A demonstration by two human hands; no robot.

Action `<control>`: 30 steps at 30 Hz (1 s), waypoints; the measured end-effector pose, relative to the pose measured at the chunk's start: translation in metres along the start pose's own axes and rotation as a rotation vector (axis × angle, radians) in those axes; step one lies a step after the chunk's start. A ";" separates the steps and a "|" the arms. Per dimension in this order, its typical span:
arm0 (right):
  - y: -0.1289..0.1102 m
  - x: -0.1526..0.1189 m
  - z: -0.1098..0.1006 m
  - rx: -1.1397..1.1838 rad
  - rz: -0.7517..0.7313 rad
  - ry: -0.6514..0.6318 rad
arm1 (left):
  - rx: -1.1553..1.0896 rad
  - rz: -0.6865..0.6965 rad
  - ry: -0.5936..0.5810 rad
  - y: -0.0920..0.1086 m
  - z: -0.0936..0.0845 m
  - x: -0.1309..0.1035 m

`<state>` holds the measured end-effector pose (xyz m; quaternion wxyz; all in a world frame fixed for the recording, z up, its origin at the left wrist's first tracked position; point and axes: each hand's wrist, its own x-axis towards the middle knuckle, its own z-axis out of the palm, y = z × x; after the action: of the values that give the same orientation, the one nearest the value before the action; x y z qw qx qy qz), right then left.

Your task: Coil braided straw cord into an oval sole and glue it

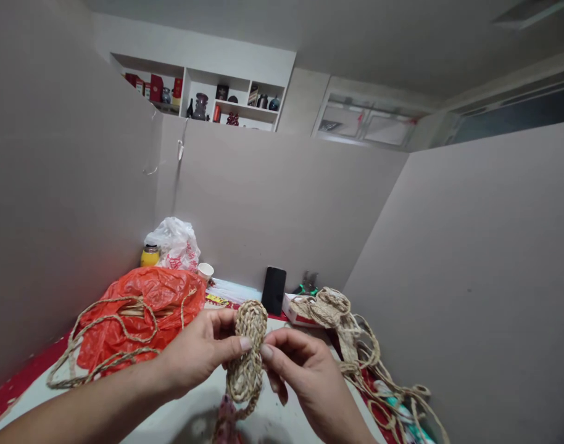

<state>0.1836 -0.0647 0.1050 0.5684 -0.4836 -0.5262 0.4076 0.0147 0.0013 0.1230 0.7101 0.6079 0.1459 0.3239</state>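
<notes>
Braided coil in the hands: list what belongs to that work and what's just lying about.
Belongs, judging by matching material:
braided coil
rope at left
rope pile at right

Probably just lying about:
black phone
white cup
yellow jar
white plastic bag

Left grip (199, 346), right grip (306, 365) hold braided coil (245, 375); phone (273, 290) behind.
</notes>
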 end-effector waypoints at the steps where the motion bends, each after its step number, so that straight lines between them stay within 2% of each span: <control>1: 0.001 0.000 -0.001 0.004 0.009 0.000 | 0.002 0.000 0.002 -0.001 0.000 0.001; 4: 0.001 -0.001 -0.005 0.016 0.007 0.000 | -0.008 -0.008 -0.018 -0.002 0.001 0.001; 8: -0.004 -0.002 -0.008 0.036 -0.062 0.080 | -0.010 0.001 -0.030 0.000 0.003 0.000; 18: -0.010 -0.008 0.003 -0.059 -0.019 0.082 | -0.010 0.021 -0.030 -0.006 0.001 0.000; 21: -0.009 -0.007 -0.002 -0.063 -0.031 0.083 | -0.018 0.013 -0.019 -0.005 0.003 0.002; 25: -0.003 -0.009 -0.009 -0.034 -0.064 0.167 | 0.023 0.004 0.007 -0.001 0.001 0.003; 27: 0.000 -0.012 -0.010 -0.087 -0.030 0.121 | 0.045 0.022 0.033 0.000 -0.001 0.004; 30: 0.005 -0.015 -0.004 -0.166 -0.004 -0.036 | 0.068 0.059 0.083 0.001 -0.006 0.006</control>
<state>0.1865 -0.0788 0.0973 0.5178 -0.5205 -0.5691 0.3701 0.0153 0.0095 0.1238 0.6726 0.6217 0.1679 0.3645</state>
